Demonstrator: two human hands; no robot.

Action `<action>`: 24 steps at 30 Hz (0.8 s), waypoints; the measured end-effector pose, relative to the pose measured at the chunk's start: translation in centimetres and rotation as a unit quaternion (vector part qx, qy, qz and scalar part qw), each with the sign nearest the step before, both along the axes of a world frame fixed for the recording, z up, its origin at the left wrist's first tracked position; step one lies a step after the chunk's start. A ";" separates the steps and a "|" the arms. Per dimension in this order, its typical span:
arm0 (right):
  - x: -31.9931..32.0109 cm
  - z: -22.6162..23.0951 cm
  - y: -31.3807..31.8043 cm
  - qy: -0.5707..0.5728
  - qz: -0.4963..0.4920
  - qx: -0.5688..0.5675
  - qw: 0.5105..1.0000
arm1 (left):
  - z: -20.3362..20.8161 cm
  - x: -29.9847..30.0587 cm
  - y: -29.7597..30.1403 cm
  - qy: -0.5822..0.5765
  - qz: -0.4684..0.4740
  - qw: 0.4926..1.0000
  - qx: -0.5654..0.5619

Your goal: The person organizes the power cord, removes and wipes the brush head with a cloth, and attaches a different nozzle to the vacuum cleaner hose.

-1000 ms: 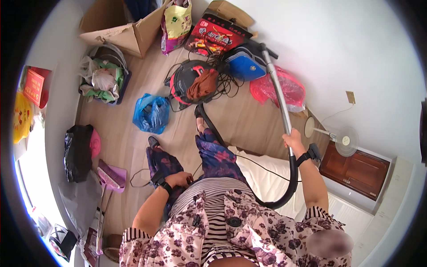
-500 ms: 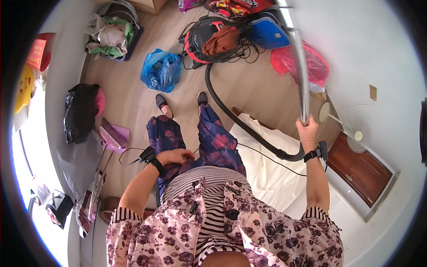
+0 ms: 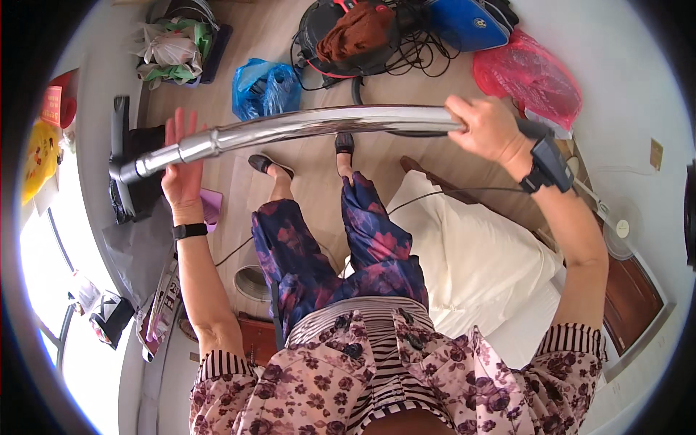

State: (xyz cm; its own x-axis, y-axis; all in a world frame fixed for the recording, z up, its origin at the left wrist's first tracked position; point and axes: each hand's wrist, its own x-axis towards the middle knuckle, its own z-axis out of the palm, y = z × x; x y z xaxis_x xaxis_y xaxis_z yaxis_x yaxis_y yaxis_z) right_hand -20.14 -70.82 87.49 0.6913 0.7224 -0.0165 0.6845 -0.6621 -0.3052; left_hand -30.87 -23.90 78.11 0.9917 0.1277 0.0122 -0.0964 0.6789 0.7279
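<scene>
A shiny metal vacuum cleaner tube (image 3: pixel 304 127) lies almost level across the view in front of me. My right hand (image 3: pixel 487 129) is closed round its right end, by the dark hose handle. Near the tube's left end, my left hand (image 3: pixel 184 161) is open, with its fingers stretched upward. The tube crosses over its palm and hides part of it; whether they touch, I cannot tell. At the far left end of the tube sits a dark floor nozzle (image 3: pixel 120 163). Beyond, at the top, stands the black and red vacuum cleaner (image 3: pixel 308 43) with a brown cloth (image 3: pixel 357 35) on it.
A blue plastic bag (image 3: pixel 265 87) and a pink plastic bag (image 3: pixel 533 76) lie on the floor. Black cords (image 3: pixel 420 54) tangle beside the vacuum. Cream fabric (image 3: pixel 464 254) is on my right, near a white fan (image 3: pixel 620 230). A crate of bags (image 3: pixel 177 51) stands far left.
The tube has swung from upright on the right to nearly level across my front. My right hand has risen with it, and my left hand has left my lap and come up to the tube.
</scene>
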 end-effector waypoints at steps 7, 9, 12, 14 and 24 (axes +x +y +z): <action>4.5 -12.8 -4.9 -0.043 0.036 -0.020 0.998 | -7.5 0.0 -3.9 0.018 0.093 0.942 -0.322; 3.8 -18.8 -5.8 0.038 -0.023 -0.091 0.995 | -12.7 0.5 -4.5 0.020 0.084 0.939 -0.333; 2.2 -26.6 -7.9 -0.028 -0.062 -0.262 0.963 | -18.9 3.1 -9.2 0.064 0.026 0.963 -0.262; 1.7 -31.8 -4.1 0.098 -0.198 -0.399 0.890 | -24.1 3.6 -11.3 0.114 0.019 0.964 -0.239; 0.8 -46.9 19.5 0.099 0.025 0.057 0.993 | -38.6 5.2 -15.1 0.207 0.156 0.944 -0.205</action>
State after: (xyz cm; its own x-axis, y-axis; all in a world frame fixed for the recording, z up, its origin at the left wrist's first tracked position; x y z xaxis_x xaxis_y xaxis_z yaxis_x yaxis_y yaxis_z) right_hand -19.30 -51.29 40.57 0.6457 0.7609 -0.0651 0.6350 -0.5823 -0.5076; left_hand -25.67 -39.01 39.53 0.8140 0.3243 -0.4819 -0.1030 0.8971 0.4297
